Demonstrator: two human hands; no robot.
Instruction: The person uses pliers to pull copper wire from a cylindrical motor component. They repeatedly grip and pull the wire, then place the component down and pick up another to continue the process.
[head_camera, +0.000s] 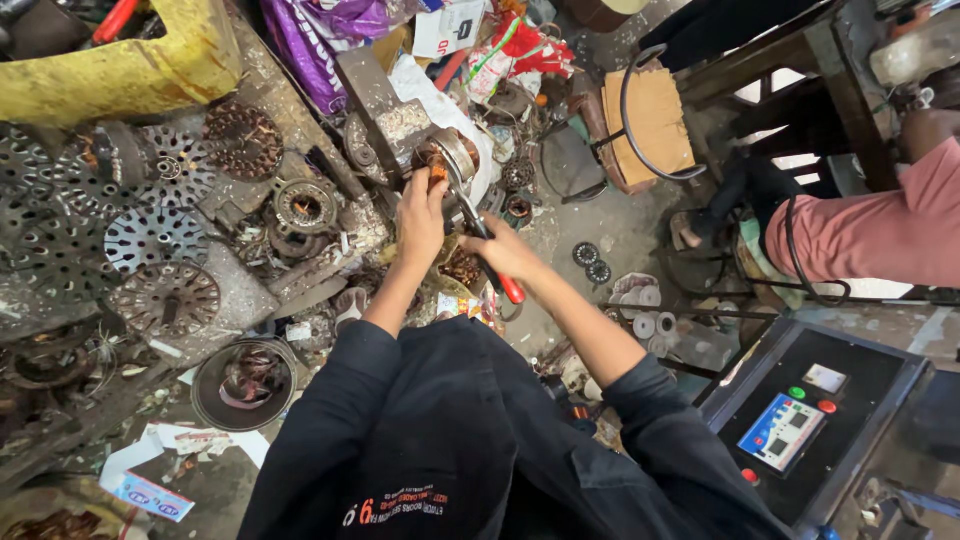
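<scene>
Nearest the camera, the person's dark sleeves and dark apron (430, 440) fill the lower frame, with a black control box (810, 425) bearing a small display and coloured buttons at lower right. A round motor housing (243, 383) with windings inside lies on the littered floor at lower left, beside scraps of paper. Further out, both forearms reach forward and converge. The right hand (503, 255) has its fingers wrapped shut around red-handled pliers (478, 232), the handle end projecting below the fist and the metal nose directed up toward the work; the grip appears set for leverage. The left hand (421, 215) is closed onto the motor stator (440, 160), fingers at its copper winding, apparently steadying it against the pull of the tool. The stator sits just beyond the hands, propped against a grey metal block, its open face turned to the person so the windings can be reached. To the left, perforated rotor discs (150, 235) and a bearing ring (305, 207) lie spread on the bench (240, 290), kept well apart from the work. Farther back stand a yellow casting (120, 70) and a purple sack (320, 35). At right, another person's pink sleeve (880, 235) shows beside a stool with a wooden seat (650, 120).
</scene>
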